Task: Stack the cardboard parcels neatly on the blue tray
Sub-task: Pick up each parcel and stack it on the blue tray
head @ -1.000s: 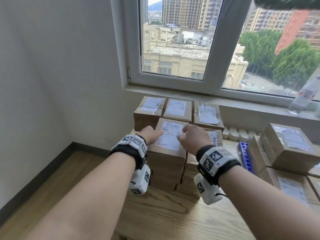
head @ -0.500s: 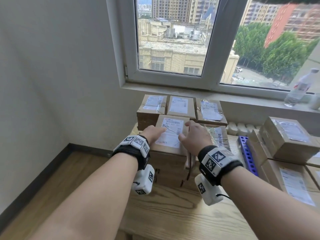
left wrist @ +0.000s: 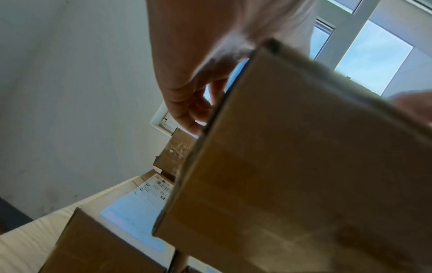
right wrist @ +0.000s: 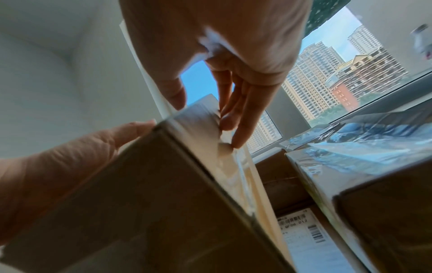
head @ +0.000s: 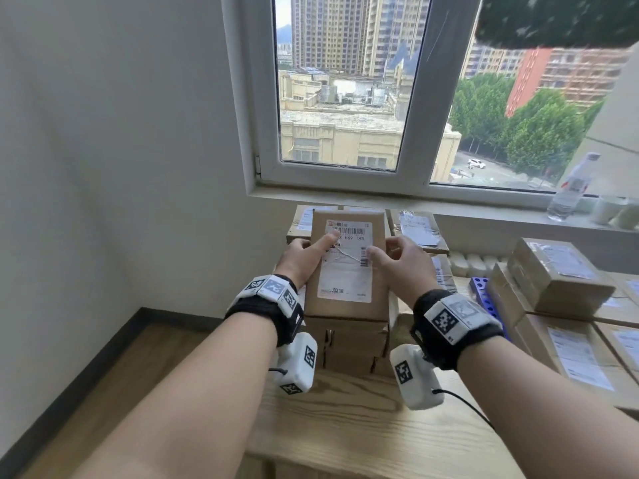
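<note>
I hold a cardboard parcel (head: 345, 271) with a white shipping label, raised and tilted above a stack of parcels (head: 352, 344) on the wooden table. My left hand (head: 307, 254) grips its left edge with the thumb on the label. My right hand (head: 394, 254) grips the right edge the same way. In the left wrist view the parcel's (left wrist: 292, 166) underside fills the frame, with my left hand (left wrist: 187, 96) curled at its side. The right wrist view shows my right hand (right wrist: 233, 96) on the parcel's (right wrist: 151, 203) taped side. A strip of the blue tray (head: 484, 299) shows at right.
More labelled parcels (head: 560, 278) are piled at the right, hiding most of the tray. A back row of parcels (head: 415, 229) lies under the windowsill, where a plastic bottle (head: 570, 188) stands. A white wall is close on the left. Bare table (head: 345, 426) lies in front.
Both hands have taken hold of the top parcel of the stack and lifted it up, tilting its label toward me. The view has moved closer.
</note>
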`<state>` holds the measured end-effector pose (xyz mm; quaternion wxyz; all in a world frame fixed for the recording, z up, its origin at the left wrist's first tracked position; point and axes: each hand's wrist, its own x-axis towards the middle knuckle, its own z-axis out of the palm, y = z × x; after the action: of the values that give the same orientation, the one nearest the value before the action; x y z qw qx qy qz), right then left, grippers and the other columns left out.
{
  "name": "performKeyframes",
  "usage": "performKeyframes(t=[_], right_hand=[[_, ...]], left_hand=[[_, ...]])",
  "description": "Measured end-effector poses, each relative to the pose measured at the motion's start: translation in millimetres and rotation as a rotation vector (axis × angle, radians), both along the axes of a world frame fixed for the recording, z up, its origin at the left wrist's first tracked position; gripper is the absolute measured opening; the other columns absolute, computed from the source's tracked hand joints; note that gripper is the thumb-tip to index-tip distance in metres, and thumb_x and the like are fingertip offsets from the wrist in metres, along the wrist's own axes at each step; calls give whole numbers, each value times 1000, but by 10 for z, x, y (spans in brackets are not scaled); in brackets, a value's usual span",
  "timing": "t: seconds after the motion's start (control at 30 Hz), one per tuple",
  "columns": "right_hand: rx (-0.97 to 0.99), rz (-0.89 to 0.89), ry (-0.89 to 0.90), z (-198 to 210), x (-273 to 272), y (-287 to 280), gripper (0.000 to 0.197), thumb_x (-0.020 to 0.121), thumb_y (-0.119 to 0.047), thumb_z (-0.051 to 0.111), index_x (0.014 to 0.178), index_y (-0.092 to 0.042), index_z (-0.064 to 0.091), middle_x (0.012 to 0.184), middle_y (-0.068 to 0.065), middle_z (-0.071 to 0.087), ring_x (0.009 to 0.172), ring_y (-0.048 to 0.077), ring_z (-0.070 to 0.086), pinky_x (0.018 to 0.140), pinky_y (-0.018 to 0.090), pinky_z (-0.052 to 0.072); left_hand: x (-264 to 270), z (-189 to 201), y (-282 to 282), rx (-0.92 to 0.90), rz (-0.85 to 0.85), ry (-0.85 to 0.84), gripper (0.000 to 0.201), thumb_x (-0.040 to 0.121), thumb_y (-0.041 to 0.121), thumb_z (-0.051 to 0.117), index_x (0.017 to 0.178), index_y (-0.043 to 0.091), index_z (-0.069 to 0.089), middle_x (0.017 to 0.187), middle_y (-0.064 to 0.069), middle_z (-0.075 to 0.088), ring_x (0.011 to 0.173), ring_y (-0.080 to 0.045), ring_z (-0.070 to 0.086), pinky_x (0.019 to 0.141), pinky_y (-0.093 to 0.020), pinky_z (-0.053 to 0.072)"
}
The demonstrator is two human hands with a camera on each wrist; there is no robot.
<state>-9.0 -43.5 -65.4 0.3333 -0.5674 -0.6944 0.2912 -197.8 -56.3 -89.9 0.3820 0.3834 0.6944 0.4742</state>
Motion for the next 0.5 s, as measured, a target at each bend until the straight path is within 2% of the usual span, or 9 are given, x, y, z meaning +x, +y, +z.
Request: performKeyframes(t=[0.1,0.17,0.27,0.33,0.4,0.43,0.5], right_hand=[[14,-45,80,-15,119,-114,39,91,-46,62,117,-18,56,101,0,63,93,18,63,77,34,54],[15,-70,121,-39,224,-192,40,90,-48,62,118,-19,55,98,-2,63,91,18,64,80,39,57],[23,-125,178,-63,419,-341,47,80,-60,59,111,-24,55,98,-1,65,89,19,67,79,45,59],[53,-169,205,-84,578,-447,41,84,-56,60,109,-24,54,94,-5,64,84,14,66,73,37,57],[80,-196,199,-117,749,-558,29,93,-47,59,110,-24,52,94,-7,61,80,5,60,65,26,50],[88,-207,206,-137,835,-605,28,94,-46,57,111,-24,52,97,-6,60,82,5,59,64,23,47],[70,-208,256,-184,986,-677,39,94,-50,56,119,-21,53,106,-3,61,91,11,61,67,23,48]], left_hand=[[177,152,-194,70,-43,-89,95,42,85,67,114,25,47,112,-4,67,101,-25,67,93,-48,53],[283,213,-280,100,-88,-129,93,45,81,67,115,24,44,113,-7,65,101,-25,67,92,-48,54],[463,236,-375,127,-168,-134,88,56,76,67,120,22,41,114,-8,64,101,-25,66,91,-47,54],[604,186,-404,160,-195,-162,83,61,70,67,121,19,41,114,-8,64,101,-23,66,92,-47,54],[762,111,-428,194,-214,-193,82,61,68,70,120,18,42,115,-9,63,101,-23,66,91,-47,55],[844,76,-437,211,-225,-202,83,58,69,70,118,18,43,115,-9,63,101,-23,67,90,-47,55],[1002,39,-452,233,-243,-213,84,53,72,70,114,20,45,114,-9,64,101,-23,67,89,-47,56]])
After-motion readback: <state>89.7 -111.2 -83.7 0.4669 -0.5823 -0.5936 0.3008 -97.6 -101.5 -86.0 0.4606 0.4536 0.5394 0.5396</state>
